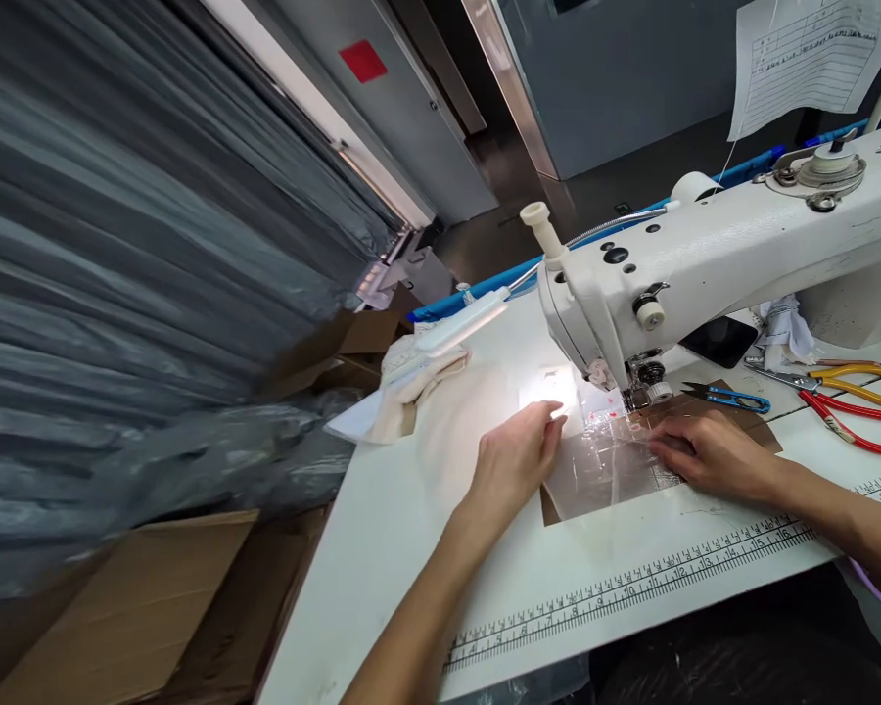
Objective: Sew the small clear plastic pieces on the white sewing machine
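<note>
My left hand rests at the left edge of a clear plastic sheet, its fingertips stretched forward and slightly apart. The sheet lies under the needle area of a white sewing machine, with small red marks near the presser foot. On the other side, my right hand has its thumb and fingers closed on the sheet's right part, close to the presser foot. A brown board shows beneath the sheet. The exact fingertip contact is hard to make out.
Blue thread snips, red-handled scissors, yellow-handled scissors and a black phone lie to the right. Cream fabric sits at the table's left edge. A ruler strip runs along the front; cardboard boxes stand left.
</note>
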Demonstrator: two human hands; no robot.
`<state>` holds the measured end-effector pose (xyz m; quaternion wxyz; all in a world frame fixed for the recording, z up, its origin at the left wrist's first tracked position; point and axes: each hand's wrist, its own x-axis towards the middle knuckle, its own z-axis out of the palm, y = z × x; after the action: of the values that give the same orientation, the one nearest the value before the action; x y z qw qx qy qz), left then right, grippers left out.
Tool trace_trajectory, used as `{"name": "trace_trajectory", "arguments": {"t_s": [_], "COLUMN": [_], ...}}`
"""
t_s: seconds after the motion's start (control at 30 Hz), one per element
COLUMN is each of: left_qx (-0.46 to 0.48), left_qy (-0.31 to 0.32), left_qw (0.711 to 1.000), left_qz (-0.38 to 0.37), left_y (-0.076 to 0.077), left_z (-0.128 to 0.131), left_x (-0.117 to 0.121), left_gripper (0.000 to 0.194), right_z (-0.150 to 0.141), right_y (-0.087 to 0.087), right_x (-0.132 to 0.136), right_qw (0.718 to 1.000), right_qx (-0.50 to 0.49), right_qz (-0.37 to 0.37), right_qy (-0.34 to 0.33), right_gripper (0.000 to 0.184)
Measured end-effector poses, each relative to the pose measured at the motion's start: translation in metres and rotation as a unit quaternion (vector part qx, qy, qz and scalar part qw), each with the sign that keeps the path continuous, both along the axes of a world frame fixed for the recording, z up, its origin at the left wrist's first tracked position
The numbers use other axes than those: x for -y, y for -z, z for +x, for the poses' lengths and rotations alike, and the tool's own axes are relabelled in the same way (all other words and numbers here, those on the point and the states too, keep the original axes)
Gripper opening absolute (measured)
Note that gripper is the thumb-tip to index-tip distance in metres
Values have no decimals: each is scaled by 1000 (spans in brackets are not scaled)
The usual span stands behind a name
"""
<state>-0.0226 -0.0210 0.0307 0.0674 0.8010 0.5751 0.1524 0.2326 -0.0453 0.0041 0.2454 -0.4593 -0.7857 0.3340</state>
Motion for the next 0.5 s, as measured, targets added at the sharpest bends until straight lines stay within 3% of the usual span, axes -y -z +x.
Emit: {"name": "trace_trajectory", "arguments": {"t_s": [0.07, 0.17, 0.4, 0.5], "left_qx": [-107, -177, -200, -189], "left_qy": [7, 11, 3, 13], "left_qw": [994, 984, 979, 979], "left_qz": [16, 17, 33, 72], "left_y": [6, 9, 5, 7], "left_z": [3, 9, 6, 2], "left_x": [-8, -15, -11, -11], "left_gripper": [20, 19, 20, 20], "right_z": [0, 0, -1, -1], "right_y": [3, 5, 3, 3], "right_x": [0, -1, -2, -2], "right_qw": [1000, 999, 1000, 1000], "right_qx": [17, 9, 0, 6], "right_qz": [24, 35, 17, 15], "right_qy": [4, -1, 4, 9], "right_gripper": [23, 23, 24, 23]}}
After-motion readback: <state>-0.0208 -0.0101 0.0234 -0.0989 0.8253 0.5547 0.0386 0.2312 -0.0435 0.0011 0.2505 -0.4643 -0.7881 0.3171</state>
